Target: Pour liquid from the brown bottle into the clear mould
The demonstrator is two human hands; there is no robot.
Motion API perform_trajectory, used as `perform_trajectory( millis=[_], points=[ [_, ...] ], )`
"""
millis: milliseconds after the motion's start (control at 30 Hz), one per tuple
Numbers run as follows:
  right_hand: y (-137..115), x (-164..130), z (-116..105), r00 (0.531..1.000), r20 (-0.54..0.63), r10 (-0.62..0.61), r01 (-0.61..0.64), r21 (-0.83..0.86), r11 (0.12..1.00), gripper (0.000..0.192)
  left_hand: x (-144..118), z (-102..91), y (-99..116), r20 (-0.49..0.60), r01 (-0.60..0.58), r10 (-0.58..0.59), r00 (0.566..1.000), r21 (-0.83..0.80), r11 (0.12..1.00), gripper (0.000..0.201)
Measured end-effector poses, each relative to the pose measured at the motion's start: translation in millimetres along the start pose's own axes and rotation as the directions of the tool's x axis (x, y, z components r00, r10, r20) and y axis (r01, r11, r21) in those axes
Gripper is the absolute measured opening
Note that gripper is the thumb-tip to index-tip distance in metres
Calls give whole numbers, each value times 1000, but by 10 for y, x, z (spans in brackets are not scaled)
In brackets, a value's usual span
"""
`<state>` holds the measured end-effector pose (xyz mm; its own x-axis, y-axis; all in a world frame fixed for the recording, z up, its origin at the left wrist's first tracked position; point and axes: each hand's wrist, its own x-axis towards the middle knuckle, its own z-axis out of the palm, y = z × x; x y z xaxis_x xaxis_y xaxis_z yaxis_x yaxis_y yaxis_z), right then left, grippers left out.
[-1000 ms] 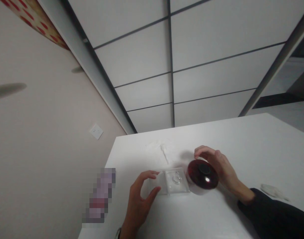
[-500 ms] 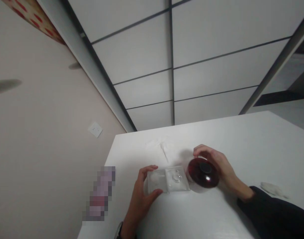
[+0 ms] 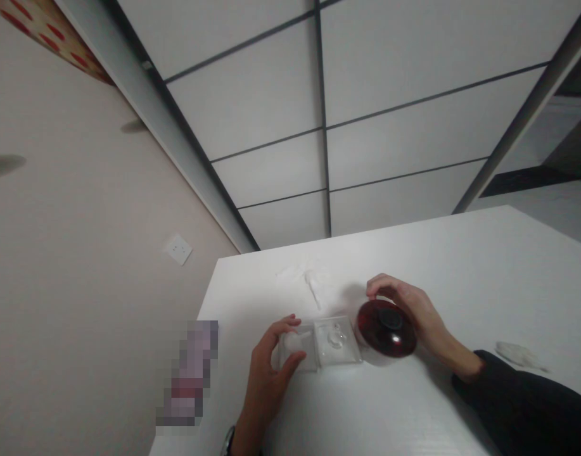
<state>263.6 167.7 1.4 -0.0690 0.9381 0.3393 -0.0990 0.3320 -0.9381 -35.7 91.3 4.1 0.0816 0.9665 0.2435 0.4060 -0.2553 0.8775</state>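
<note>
My left hand (image 3: pixel 270 354) is curled around the left clear square plastic container (image 3: pixel 309 360), thumb at the near side and fingers at the far side. A pale roundish patch shows inside it, too faint to make out. Beside it stands a second clear square container (image 3: pixel 342 353) with a curved clear shape in it. My right hand (image 3: pixel 416 310) is wrapped round the far right side of a round jar with a dark red glossy lid (image 3: pixel 384 332). The jar stands close against the second container's right side.
A small white slender item (image 3: pixel 313 288) lies behind the containers. A whitish flat item (image 3: pixel 521 356) is near my right sleeve. At the left table edge is a blurred-out pinkish object (image 3: pixel 188 373). The white table (image 3: pixel 442 253) has a wall at left and panelled doors behind.
The view has shifted slightly. My left thumb and fingers have drawn a little inward over the left container. The right hand and the jar look the same.
</note>
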Motion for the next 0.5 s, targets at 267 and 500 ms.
perform_trajectory(
  millis=[267, 500],
  points=[
    [-49, 8, 23, 1000, 11, 1, -1, -31, 1000, 57, -39, -41, 73, 106, -78, 69, 992, 81, 994, 30],
    [-53, 8, 15, 1000, 25, -10, 10, -30, 999, 55, -13, -26, 55, 56, -81, 77, 995, 62, 995, 26]
  ],
)
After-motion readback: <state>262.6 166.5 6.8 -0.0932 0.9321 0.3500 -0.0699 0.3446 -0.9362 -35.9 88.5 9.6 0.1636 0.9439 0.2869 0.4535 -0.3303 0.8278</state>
